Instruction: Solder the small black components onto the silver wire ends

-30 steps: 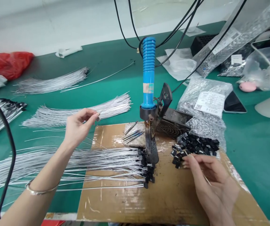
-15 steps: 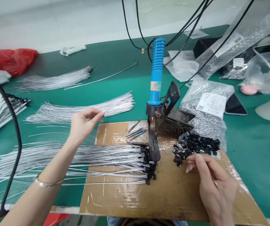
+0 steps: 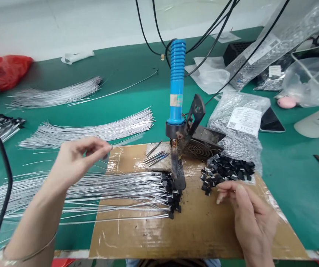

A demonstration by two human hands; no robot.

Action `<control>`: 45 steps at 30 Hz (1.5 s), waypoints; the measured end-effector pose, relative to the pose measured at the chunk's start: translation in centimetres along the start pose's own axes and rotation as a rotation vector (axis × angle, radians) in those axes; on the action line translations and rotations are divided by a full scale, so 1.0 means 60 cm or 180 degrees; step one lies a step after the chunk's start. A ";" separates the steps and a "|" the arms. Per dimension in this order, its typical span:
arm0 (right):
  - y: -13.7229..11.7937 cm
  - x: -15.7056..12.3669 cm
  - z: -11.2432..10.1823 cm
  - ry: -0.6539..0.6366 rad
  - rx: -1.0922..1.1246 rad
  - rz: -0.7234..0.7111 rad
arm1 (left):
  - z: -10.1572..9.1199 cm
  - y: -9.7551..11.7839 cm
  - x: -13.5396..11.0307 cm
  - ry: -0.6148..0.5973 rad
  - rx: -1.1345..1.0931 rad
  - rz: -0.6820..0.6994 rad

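Note:
My left hand (image 3: 77,159) pinches a thin silver wire between thumb and fingers, its tip showing near the left edge of the cardboard sheet (image 3: 203,230). It hovers between a fanned bundle of bare wires (image 3: 92,129) and the row of wires with black tips (image 3: 137,189). My right hand (image 3: 248,215) rests on the cardboard just below the pile of small black parts (image 3: 228,170), thumb and forefinger pressed together. Whether a part is in them stays hidden. A soldering iron with a blue handle (image 3: 176,81) stands upright in its stand between both hands.
Another wire bundle (image 3: 56,94) lies farther back, with a red bag (image 3: 5,68) at the far left. Bubble-wrap bags (image 3: 239,122), a phone (image 3: 270,120), clear plastic bags and black cables (image 3: 220,33) crowd the right side. A black cord (image 3: 2,178) hangs at the left edge.
My left hand has drawn back toward me and leftward from the bare wire bundle, a wire pinched in it. My right hand has stayed by the black parts.

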State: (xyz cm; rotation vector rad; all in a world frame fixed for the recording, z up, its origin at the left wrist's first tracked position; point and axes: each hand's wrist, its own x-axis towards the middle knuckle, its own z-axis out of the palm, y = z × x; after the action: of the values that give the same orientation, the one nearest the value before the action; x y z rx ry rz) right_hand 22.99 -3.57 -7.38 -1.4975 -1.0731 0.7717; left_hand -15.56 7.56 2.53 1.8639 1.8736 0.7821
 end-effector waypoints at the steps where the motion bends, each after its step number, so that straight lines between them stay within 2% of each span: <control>1: -0.004 -0.003 0.002 -0.0024 0.0012 -0.0034 | -0.014 0.006 -0.017 -0.0293 -0.0103 -0.0018; 4: -0.029 -0.017 0.017 -0.0065 0.0016 -0.0032 | -0.030 0.018 -0.070 -0.1140 -0.0549 -0.0135; 7: -0.057 -0.040 0.038 -0.0460 0.0269 0.0244 | -0.008 0.027 -0.111 -0.1547 -0.0845 -0.0301; 11: -0.073 -0.060 0.060 -0.1405 0.0632 0.0617 | 0.030 0.041 -0.134 -0.1694 -0.0930 -0.0290; 14: -0.073 -0.061 0.072 -0.1797 0.0850 0.0733 | 0.042 0.047 -0.137 -0.1664 -0.1007 -0.0229; 17: -0.074 -0.059 0.079 -0.1850 0.0995 0.0934 | 0.042 0.046 -0.139 -0.1746 -0.1049 -0.0196; 21: -0.077 -0.058 0.084 -0.1678 0.1156 0.1293 | 0.041 0.040 -0.143 -0.1912 -0.1111 -0.0195; 23: -0.077 -0.058 0.084 -0.1668 0.1221 0.1329 | 0.041 0.038 -0.143 -0.2000 -0.1160 -0.0153; 25: -0.073 -0.057 0.084 -0.1732 0.1227 0.1228 | 0.042 0.036 -0.143 -0.2075 -0.1157 -0.0113; 29: -0.067 -0.052 0.082 -0.1844 0.1052 0.0711 | 0.041 0.040 -0.140 -0.2197 -0.0990 -0.0043; 31: -0.068 -0.048 0.079 -0.1868 0.0965 0.0479 | 0.041 0.047 -0.142 -0.2131 -0.0862 0.0042; 35: -0.070 -0.044 0.075 -0.1952 0.0872 0.0154 | 0.056 0.074 -0.166 -0.1604 -0.0388 0.0194; 38: -0.068 -0.048 0.076 -0.2022 0.0731 -0.0003 | 0.087 0.103 -0.192 -0.1293 -0.0228 0.0297; 41: -0.065 -0.052 0.076 -0.2035 0.0601 -0.0192 | 0.124 0.129 -0.203 -0.1628 -0.0466 0.0348; 45: -0.062 -0.053 0.073 -0.1951 0.0579 -0.0153 | 0.152 0.142 -0.196 -0.1853 -0.0776 0.0037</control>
State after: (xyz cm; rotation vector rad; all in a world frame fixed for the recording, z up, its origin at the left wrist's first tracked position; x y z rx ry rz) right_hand 17.02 -4.74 -4.87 -1.0950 -1.4336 1.3047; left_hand -2.68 -3.32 -0.51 1.7090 1.3399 0.3851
